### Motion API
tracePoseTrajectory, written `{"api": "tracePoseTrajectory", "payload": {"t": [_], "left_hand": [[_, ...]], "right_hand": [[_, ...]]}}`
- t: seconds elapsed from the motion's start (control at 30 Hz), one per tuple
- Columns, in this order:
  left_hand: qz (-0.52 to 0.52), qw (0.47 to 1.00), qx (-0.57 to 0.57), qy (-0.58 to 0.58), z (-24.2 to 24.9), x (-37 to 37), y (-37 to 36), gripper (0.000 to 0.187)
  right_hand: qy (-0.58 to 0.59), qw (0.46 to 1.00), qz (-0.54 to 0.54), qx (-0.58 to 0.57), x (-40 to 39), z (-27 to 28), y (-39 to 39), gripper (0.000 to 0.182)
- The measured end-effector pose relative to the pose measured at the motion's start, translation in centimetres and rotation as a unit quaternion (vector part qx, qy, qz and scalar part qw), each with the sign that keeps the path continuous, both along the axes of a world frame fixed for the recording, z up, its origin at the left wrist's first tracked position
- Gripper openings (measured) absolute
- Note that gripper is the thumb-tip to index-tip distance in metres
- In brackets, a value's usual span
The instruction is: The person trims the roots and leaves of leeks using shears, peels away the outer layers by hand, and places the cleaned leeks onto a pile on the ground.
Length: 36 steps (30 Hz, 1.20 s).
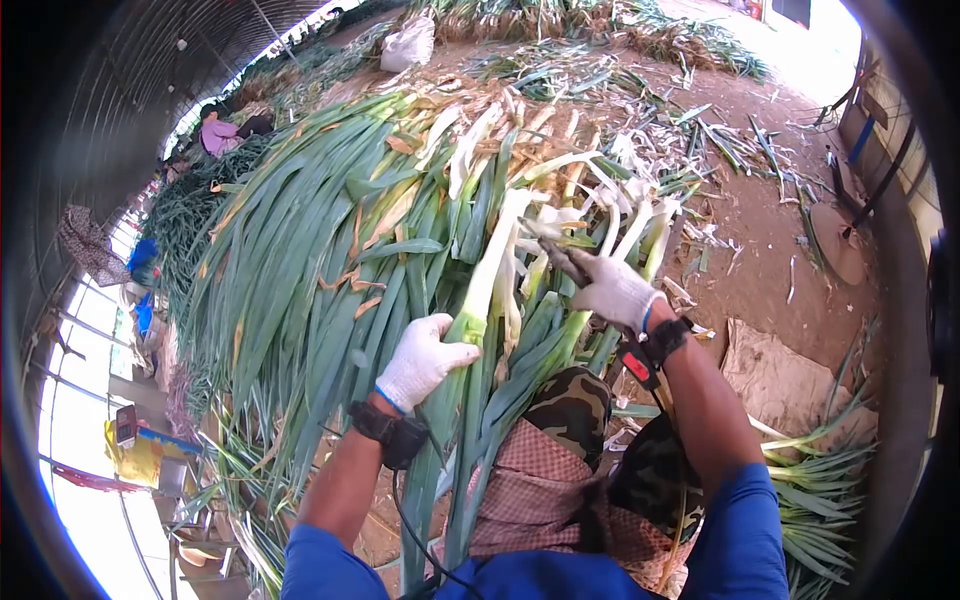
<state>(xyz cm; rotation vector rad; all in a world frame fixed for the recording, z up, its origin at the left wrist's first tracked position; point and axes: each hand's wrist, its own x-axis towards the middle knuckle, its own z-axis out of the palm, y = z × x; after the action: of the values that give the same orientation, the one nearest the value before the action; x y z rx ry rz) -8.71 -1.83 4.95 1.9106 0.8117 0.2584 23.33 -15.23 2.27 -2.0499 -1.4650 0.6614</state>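
Observation:
My left hand (428, 362), in a white glove, is closed round a large leek (492, 270) where its pale stalk meets the green leaves. The stalk points up and away; its leaves hang down over my lap. To the right, my right hand (608, 288), also gloved, has dirt-darkened fingertips pointing left toward the stalk's upper end. Its fingers are bunched, and whatever they hold, if anything, is too unclear to name. Beneath and beyond both hands lies a big heap of leeks (310, 220), leaves to the left, white ends to the right.
Peeled scraps (640, 160) litter the brown soil. A flattened sack (780, 375) and a bundle of leeks (815, 510) lie at the right. A white sack (408, 45) stands at the back. Another person (218, 132) sits at the far left.

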Motion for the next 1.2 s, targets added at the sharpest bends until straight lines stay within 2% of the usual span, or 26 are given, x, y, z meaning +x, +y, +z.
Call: {"api": "tracePoseTrajectory", "payload": {"t": [0.07,0.17,0.27,0.3,0.4,0.43,0.47,0.5,0.53,0.57,0.67,0.7,0.8,0.83,0.93,0.97,1.2], "left_hand": [[0.002,1.000,-0.013,-0.020,1.4,0.2,0.4,0.022],[-0.011,0.999,-0.029,-0.035,3.1,0.5,0.9,0.024],[-0.035,0.998,-0.012,-0.050,5.8,1.2,0.8,0.024],[-0.041,0.997,-0.024,-0.058,6.2,1.4,1.0,0.022],[0.049,0.972,-0.207,-0.097,5.6,2.6,0.8,0.021],[0.036,0.990,-0.107,-0.086,3.2,2.8,1.4,0.020],[0.012,0.998,0.053,-0.036,1.8,3.2,1.5,0.023],[0.017,0.975,0.221,0.019,1.0,3.7,1.3,0.026],[0.021,0.921,0.381,0.075,0.1,4.1,1.1,0.030],[0.035,0.893,0.447,0.039,-0.8,4.5,1.1,0.038],[0.095,0.934,0.340,0.049,-0.5,4.9,0.8,0.032],[0.113,0.983,0.143,-0.036,-0.9,4.8,1.1,0.029],[0.108,0.977,0.043,-0.180,-3.0,5.4,0.9,0.025],[0.110,0.978,0.071,-0.163,-3.2,5.5,0.7,0.024],[0.142,0.962,0.068,-0.221,-5.5,6.4,0.2,0.024],[0.149,0.965,0.122,-0.176,-5.7,6.2,0.0,0.026],[0.155,0.972,0.089,-0.154,-6.0,5.6,0.5,0.029]], "right_hand": [[-0.018,1.000,-0.005,-0.006,-0.4,0.2,-1.1,0.086],[0.050,0.998,-0.002,-0.041,-0.2,1.4,-2.5,0.089],[0.009,1.000,0.020,0.018,-1.9,2.4,-4.3,0.075],[-0.004,1.000,0.024,0.012,-2.0,2.5,-4.5,0.080],[0.014,0.998,-0.016,0.059,-2.2,3.2,-5.9,0.081],[0.009,0.998,-0.027,0.056,-2.1,3.2,-6.3,0.082],[0.000,0.999,-0.017,0.052,-2.2,3.3,-6.7,0.083],[-0.008,0.999,-0.008,0.047,-2.4,3.3,-7.3,0.084],[-0.015,0.999,0.001,0.041,-2.8,3.4,-8.0,0.084],[-0.023,1.000,0.017,0.010,-3.1,3.7,-8.5,0.087],[-0.029,0.999,0.039,0.000,-3.7,3.4,-10.2,0.089],[-0.031,0.999,0.044,0.003,-3.8,3.2,-10.6,0.092],[-0.025,0.999,0.033,-0.011,-4.1,3.6,-11.0,0.093],[-0.022,0.999,0.036,-0.004,-4.3,3.7,-11.2,0.092],[-0.010,0.999,0.039,0.015,-4.9,4.0,-11.1,0.089],[-0.004,0.999,0.037,0.018,-4.9,4.1,-11.1,0.087],[-0.020,0.998,0.039,0.036,-5.0,3.5,-9.8,0.084]]}}
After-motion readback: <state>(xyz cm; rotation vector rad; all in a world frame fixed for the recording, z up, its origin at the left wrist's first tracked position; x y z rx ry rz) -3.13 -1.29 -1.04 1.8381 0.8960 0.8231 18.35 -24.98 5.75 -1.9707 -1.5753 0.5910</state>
